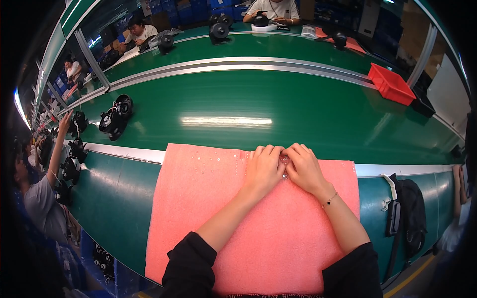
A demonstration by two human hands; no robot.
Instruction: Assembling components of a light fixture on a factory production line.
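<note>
A pink foam sheet (238, 238) lies before me over the bench edge. Both hands rest near its far edge, almost meeting. My left hand (265, 166) has its fingers curled forward and pressed together, the tips mostly out of sight. Likewise, my right hand (304, 166) is curled closed, its thumb and fingers close to the left ones. Whatever they hold, if anything, is hidden. Small clear shiny pieces (284, 176) show on the foam between the hands. More such bits (218, 159) are scattered to the left of my left hand.
A green conveyor belt (164, 99) runs across beyond the foam. Black round device parts (116, 116) sit on it at left, and a red bin (391, 84) stands at far right. A black bag (412, 213) lies right of the foam. A co-worker (42, 198) reaches over the belt at left.
</note>
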